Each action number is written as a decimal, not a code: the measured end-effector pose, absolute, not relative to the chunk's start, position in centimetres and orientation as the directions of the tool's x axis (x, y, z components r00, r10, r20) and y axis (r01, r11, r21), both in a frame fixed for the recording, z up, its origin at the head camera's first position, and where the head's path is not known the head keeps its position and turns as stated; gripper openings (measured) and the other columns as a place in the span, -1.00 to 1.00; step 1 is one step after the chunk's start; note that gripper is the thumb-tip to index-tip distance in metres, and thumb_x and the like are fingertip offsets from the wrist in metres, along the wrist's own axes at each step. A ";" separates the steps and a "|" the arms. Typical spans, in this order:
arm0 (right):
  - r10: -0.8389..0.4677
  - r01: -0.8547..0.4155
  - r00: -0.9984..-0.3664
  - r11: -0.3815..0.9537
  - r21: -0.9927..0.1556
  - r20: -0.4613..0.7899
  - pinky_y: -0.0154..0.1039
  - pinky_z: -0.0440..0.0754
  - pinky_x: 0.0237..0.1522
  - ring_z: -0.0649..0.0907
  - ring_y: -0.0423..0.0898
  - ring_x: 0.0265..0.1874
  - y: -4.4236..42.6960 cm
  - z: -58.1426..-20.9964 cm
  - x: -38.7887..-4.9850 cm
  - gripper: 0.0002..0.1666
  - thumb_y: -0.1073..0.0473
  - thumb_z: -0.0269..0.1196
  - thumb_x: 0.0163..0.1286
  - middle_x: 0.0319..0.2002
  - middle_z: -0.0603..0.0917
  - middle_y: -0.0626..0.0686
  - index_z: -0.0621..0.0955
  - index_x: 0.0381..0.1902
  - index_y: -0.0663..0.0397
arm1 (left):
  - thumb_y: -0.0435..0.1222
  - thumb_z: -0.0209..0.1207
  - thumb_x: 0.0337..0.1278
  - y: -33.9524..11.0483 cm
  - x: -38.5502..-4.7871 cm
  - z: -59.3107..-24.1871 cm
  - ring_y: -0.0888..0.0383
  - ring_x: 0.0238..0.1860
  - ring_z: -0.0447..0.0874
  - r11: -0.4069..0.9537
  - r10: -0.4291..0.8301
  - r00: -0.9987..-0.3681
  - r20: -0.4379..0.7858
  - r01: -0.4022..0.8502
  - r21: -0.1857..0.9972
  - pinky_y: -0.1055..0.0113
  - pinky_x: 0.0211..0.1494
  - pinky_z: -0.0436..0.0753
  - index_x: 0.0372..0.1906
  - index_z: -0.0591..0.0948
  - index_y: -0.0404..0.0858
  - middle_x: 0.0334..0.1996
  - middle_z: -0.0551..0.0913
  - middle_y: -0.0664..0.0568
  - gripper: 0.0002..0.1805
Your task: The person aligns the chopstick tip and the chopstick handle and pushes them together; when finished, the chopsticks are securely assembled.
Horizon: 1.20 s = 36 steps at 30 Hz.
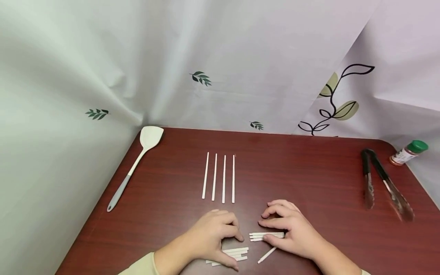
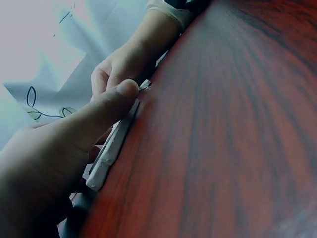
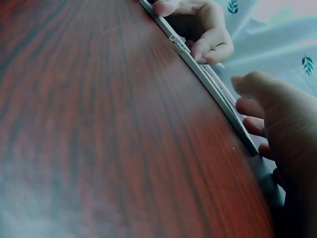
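Near the table's front edge, my left hand (image 1: 216, 235) arches over a group of short white sticks (image 1: 240, 252), its thumb lying across them. Beside it my right hand (image 1: 292, 229) spreads loosely around a second group of white sticks (image 1: 256, 236), with the thumb over them and fingers beyond. A single white stick (image 1: 266, 256) slants out from below the right thumb. Parts of both groups are hidden by the hands. In the right wrist view, the right thumb (image 3: 257, 87) appears apart from the sticks (image 3: 225, 104).
Farther back, several white sticks (image 1: 224, 179) lie side by side, pointing away from me. A white spatula with a grey handle (image 1: 137, 160) lies at the left edge. Black-handled tongs (image 1: 385, 179) and a green-capped bottle (image 1: 407, 153) are at the right. Curtains (image 1: 220, 103) border the table.
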State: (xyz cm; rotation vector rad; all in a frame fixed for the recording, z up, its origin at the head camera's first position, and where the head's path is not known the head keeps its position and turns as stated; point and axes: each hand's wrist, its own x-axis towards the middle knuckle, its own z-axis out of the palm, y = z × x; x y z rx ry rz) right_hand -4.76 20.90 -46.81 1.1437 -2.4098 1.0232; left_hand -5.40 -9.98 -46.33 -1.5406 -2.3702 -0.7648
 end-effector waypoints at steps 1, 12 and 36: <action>-0.570 -0.769 -0.637 0.429 -0.473 0.519 -0.19 0.24 0.41 0.58 0.09 0.22 20.9 -46.8 -4.8 -0.64 -0.05 0.63 0.18 0.04 0.70 -0.22 0.86 -0.03 -0.30 | 0.39 0.58 -0.32 -9.9 -5.4 -46.4 0.44 -0.17 0.50 0.316 0.786 -0.432 0.441 0.895 0.313 0.48 -0.06 0.47 -0.23 0.78 0.16 -0.21 0.53 0.42 -0.44; -0.584 -0.779 -0.625 0.429 -0.457 0.517 -0.17 0.24 0.39 0.57 0.09 0.21 20.9 -46.9 -4.7 -0.75 -0.09 0.62 0.22 0.04 0.70 -0.21 0.87 -0.12 -0.43 | -0.07 0.64 -0.20 -9.5 -5.0 -46.1 0.43 -0.15 0.58 0.384 0.724 -0.547 0.421 0.826 0.412 0.41 0.09 0.58 -0.29 0.84 0.09 -0.23 0.64 0.40 -0.73; -0.602 -0.777 -0.613 0.342 -0.529 0.511 -0.28 0.27 0.38 0.62 -0.03 0.14 20.3 -46.9 -4.8 -0.88 0.09 0.42 0.47 -0.04 0.69 -0.29 0.67 -0.18 -0.31 | -0.20 0.54 0.09 -9.1 -4.4 -45.2 0.46 -0.13 0.54 0.483 0.685 -0.689 0.237 0.672 0.561 0.30 0.18 0.56 -0.32 0.77 0.06 -0.24 0.65 0.43 -0.86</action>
